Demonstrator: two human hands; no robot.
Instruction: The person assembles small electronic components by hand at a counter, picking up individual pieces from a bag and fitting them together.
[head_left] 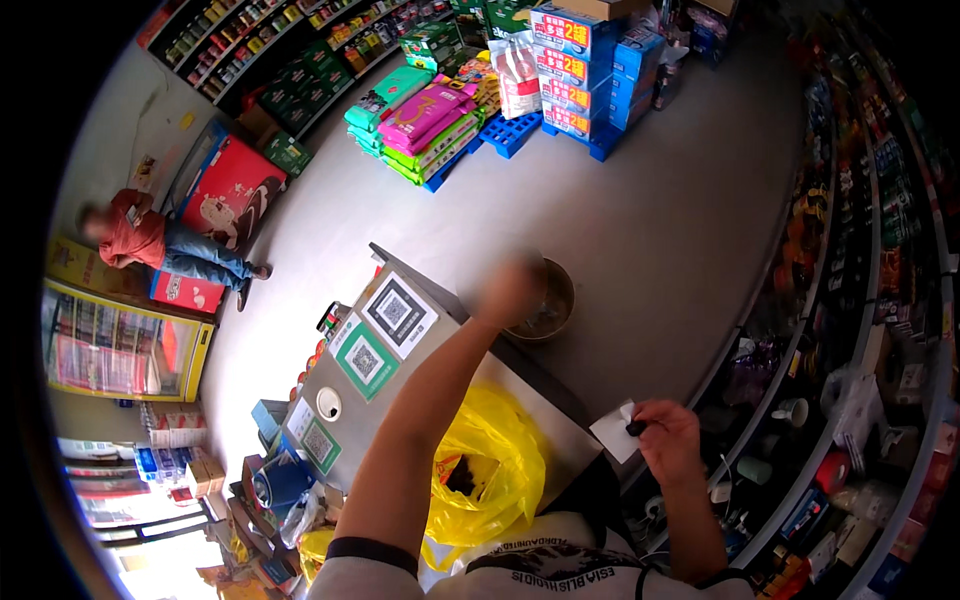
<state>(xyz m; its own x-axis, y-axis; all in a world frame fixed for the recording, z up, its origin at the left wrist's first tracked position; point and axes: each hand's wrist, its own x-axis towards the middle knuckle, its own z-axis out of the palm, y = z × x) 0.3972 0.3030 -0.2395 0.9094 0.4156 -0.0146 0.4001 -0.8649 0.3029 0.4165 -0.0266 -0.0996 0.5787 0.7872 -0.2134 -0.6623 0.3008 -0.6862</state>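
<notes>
My left arm reaches forward across the metal counter (pixel 440 350). The blurred left hand (pixel 513 290) is over the near left part of a round bin (pixel 568 300) standing on the floor; its fingers are smeared, so what it holds, if anything, does not show. My right hand (pixel 672 440) is closed, pinching a white square slip of paper (pixel 608 432) together with a small black object (pixel 636 428) whose kind I cannot make out. Between my arms, a yellow plastic bag (pixel 510 430) hangs open against the counter, with something dark inside.
Placards with square codes (pixel 398 315) lie on the counter. Crowded shelves (pixel 800 410) curve along the right. Ahead are stacked bags (pixel 430 115) and boxes (pixel 570 75) on blue pallets. A person (pixel 140 230) stands at the left by a red chest freezer (pixel 235 190).
</notes>
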